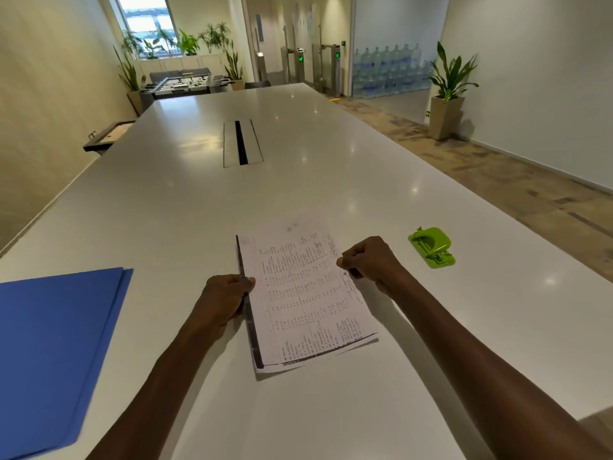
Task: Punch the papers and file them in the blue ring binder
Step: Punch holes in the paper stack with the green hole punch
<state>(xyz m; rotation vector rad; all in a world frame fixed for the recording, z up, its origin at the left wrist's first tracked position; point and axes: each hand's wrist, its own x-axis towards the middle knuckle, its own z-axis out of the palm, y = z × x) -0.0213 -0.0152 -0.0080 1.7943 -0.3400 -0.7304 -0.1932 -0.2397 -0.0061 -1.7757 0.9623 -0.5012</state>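
We judge the squaring-up step: both hands, left hand (229, 295) and right hand (368, 260), pinch the printed white paper stack (305, 300) on the white table (331, 154); next it must reach the lime-green plastic hole punch (431, 247) at right, the blue ring binder (49, 343) waiting left.

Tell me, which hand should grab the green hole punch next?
The right hand, probably. The green hole punch lies on the table just to its right, while the left hand pinches the papers on the far side.

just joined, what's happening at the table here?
A person holds a small stack of printed papers on the white table, the left hand pinching its left edge and the right hand pinching its right edge. The green hole punch sits untouched to the right, and the blue binder lies closed at the left. Nothing looks punched or filed yet.
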